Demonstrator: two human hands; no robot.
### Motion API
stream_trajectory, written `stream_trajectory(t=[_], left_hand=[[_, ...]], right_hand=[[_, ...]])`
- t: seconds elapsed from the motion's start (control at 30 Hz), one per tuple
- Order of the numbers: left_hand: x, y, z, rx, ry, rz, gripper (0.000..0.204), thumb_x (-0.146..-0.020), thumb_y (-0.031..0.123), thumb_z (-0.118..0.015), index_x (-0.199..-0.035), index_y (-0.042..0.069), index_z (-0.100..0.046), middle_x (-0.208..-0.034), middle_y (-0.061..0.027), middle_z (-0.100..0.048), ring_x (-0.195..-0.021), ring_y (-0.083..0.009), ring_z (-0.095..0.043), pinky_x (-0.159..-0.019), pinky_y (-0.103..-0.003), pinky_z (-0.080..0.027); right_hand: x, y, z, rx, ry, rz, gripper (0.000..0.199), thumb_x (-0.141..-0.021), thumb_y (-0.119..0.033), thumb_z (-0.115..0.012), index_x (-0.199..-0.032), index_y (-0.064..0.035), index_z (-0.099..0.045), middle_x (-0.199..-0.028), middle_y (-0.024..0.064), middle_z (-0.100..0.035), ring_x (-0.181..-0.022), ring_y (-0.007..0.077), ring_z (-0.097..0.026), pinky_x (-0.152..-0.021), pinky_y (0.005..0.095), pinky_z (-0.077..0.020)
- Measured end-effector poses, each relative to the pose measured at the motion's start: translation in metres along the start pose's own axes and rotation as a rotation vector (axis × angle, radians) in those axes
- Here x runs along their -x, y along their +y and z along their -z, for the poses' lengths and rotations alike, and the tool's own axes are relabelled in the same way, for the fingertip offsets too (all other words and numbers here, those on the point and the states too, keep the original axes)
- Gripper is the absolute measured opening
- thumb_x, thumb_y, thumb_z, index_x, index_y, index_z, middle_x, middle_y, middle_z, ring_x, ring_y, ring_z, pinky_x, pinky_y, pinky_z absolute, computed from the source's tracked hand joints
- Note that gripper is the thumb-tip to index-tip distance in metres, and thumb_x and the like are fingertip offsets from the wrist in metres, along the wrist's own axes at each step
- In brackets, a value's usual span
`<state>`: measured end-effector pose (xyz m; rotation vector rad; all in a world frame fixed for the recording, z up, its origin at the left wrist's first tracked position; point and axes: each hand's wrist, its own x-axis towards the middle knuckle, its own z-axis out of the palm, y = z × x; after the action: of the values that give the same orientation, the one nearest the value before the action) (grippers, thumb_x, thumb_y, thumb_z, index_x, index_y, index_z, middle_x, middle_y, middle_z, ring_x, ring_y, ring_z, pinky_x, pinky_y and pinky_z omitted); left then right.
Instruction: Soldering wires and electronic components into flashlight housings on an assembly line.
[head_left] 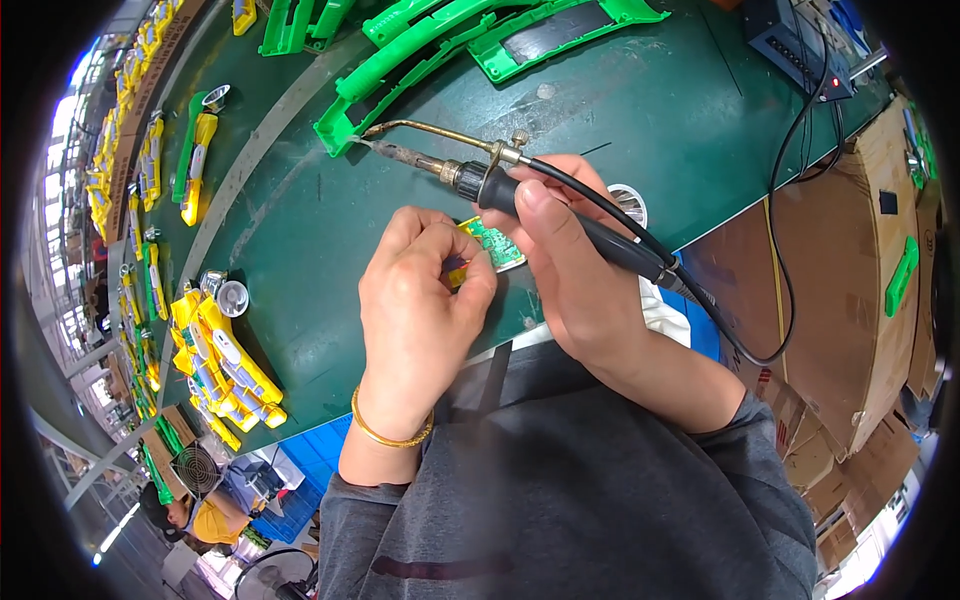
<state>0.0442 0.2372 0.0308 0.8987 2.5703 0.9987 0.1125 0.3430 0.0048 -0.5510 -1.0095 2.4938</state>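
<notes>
Dark green matting (330, 210) covers your workbench. Your left hand (420, 300) pinches a small green circuit board (495, 243) just above the bench's near edge, while your right hand (575, 265) is wrapped around a black-handled soldering iron (500, 185), tip near bright green plastic housings (400, 70).

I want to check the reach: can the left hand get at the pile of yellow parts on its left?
Probably yes: only bare green table lies between, but the left hand already pinches a small circuit board.
</notes>
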Motion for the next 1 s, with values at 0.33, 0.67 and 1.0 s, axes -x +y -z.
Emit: stream_trajectory(t=[0.33, 0.67, 1.0], left_hand=[[0.005, -0.004, 0.0, 0.008, 0.02, 0.006, 0.008, -0.069, 0.0, -0.065, -0.073, 0.0, -0.059, -0.085, -0.0103, -0.057, -0.061, -0.023, -0.058, -0.055, -0.031, -0.048], [0.005, -0.006, -0.005, 0.0, 0.053, -0.037, 0.007, -0.07, -0.003, -0.063, -0.074, -0.002, -0.058, -0.085, -0.0058, -0.056, -0.054, -0.006, -0.048, -0.049, -0.02, -0.04], [0.004, -0.006, -0.007, -0.017, 0.06, -0.043, 0.007, -0.07, -0.003, -0.063, -0.073, -0.002, -0.057, -0.085, -0.006, -0.056, -0.053, -0.0068, -0.048, -0.049, -0.02, -0.04]], right_hand=[[0.016, -0.024, 0.02, 0.133, -0.023, 0.135, 0.022, -0.086, -0.013, -0.06, -0.102, -0.0015, -0.049, -0.09, 0.0067, -0.058, -0.077, 0.0126, -0.058, -0.072, 0.0275, -0.0482], [0.043, -0.062, 0.063, 0.985, -0.005, 0.212, 0.022, -0.067, -0.009, -0.073, -0.082, -0.0045, -0.057, -0.067, 0.0034, -0.059, -0.059, 0.0094, -0.057, -0.056, 0.0229, -0.0446], [0.036, -0.069, 0.061, 1.085, -0.124, 0.176, 0.021, -0.066, -0.013, -0.069, -0.08, -0.0012, -0.057, -0.071, 0.0041, -0.058, -0.061, 0.011, -0.052, -0.057, 0.0235, -0.0419]])
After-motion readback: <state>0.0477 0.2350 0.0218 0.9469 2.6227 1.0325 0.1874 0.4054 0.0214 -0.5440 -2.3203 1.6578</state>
